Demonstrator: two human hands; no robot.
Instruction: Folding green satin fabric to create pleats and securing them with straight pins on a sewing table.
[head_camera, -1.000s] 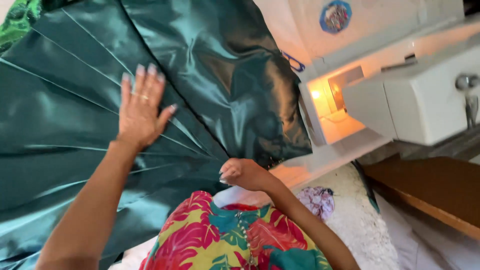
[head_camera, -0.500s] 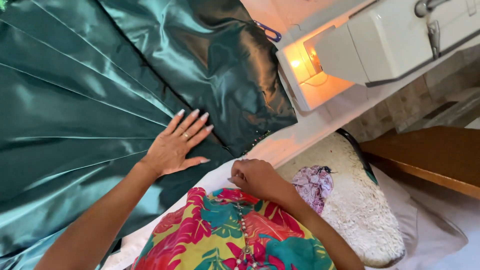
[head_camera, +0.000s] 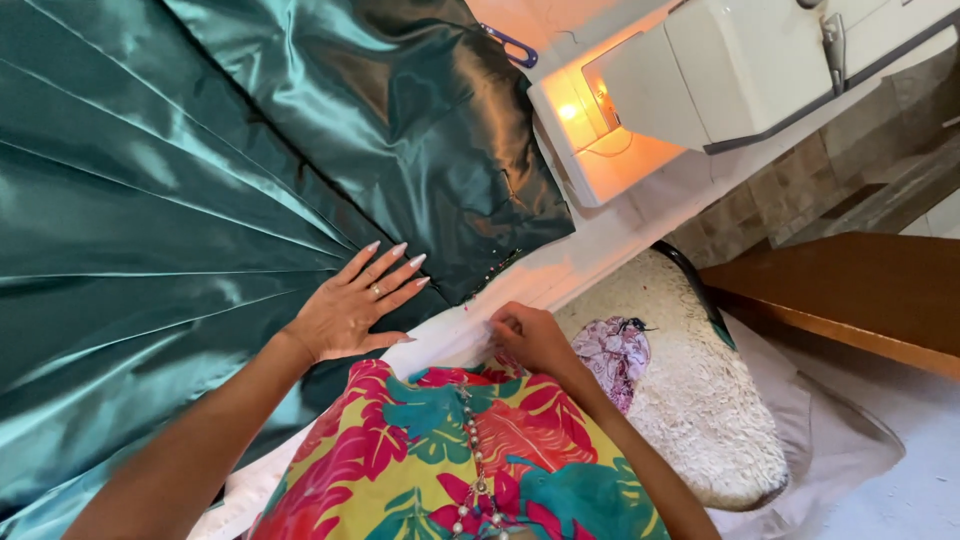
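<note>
A large pleated sheet of shiny dark green satin (head_camera: 200, 180) covers most of the white table (head_camera: 590, 265). My left hand (head_camera: 355, 305) lies flat on the satin near its lower edge, fingers spread, a ring on one finger. My right hand (head_camera: 530, 335) is curled at the table's front edge, fingertips pinched at the fabric's hem; what it pinches is too small to tell. A row of pins (head_camera: 495, 270) runs along the hem just above it. The white sewing machine (head_camera: 720, 70) stands to the right with its lamp lit.
Blue scissor handles (head_camera: 515, 45) poke out behind the satin. A white fluffy cushion (head_camera: 700, 400) with a small purple patterned cloth (head_camera: 615, 350) sits to my right. A brown wooden board (head_camera: 860, 290) lies at the right, over a tiled floor.
My left hand slid down the satin from the upper pleats to the lower edge and now lies flat. My right hand stayed at the hem. The view shifted toward the machine.
</note>
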